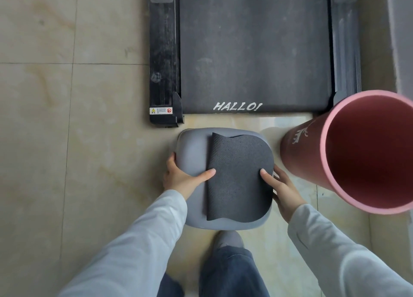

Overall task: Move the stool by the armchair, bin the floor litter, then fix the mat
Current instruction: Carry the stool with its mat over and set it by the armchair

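A grey plastic stool (194, 153) stands on the tiled floor right below me, seen from above. A black textured mat (239, 176) lies on its seat, shifted to the right so the left part of the seat is bare. My left hand (181, 176) grips the stool's left edge, thumb resting on the mat's left border. My right hand (281, 185) holds the stool's right edge, thumb on the mat. No armchair or floor litter is in view.
A black treadmill (252, 50) marked "HALLO!" lies just beyond the stool. A rolled pink mat (312, 153) stands upright close to the stool's right side. My foot (228, 240) is behind the stool. Tiled floor (78, 140) stretches to the left.
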### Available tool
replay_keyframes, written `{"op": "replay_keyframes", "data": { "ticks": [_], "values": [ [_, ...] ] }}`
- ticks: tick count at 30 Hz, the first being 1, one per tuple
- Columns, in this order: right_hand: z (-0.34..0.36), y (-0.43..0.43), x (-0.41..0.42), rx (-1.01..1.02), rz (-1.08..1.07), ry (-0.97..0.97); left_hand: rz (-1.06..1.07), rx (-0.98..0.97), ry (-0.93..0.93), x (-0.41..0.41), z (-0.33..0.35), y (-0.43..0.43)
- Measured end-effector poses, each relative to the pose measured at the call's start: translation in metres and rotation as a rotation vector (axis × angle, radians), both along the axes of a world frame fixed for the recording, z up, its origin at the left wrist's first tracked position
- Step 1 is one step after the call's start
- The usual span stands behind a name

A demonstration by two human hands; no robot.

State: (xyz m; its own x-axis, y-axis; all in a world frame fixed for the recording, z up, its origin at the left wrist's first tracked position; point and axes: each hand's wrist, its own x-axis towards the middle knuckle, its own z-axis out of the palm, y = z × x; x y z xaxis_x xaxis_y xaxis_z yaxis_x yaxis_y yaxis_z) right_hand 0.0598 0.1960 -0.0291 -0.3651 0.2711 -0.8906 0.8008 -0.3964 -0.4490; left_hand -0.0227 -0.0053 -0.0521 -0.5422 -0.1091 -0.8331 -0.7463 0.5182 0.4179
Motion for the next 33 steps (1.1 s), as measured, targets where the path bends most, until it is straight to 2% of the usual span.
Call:
{"op": "replay_keyframes", "data": {
  "ticks": [6,12,26,33],
  "values": [
    [0.023,-0.008,-0.002,0.019,0.014,-0.008,0.025,-0.005,-0.018,-0.001,0.017,-0.009],
    [0.090,-0.043,-0.023,0.045,0.042,-0.008,0.107,0.040,-0.047,-0.009,0.087,-0.047],
    [0.316,-0.235,-0.139,0.076,0.299,0.139,0.333,0.035,0.080,-0.072,0.315,-0.254],
    [0.380,-0.321,-0.186,0.114,0.413,0.193,0.428,0.047,0.123,-0.095,0.382,-0.344]
  ]
}}
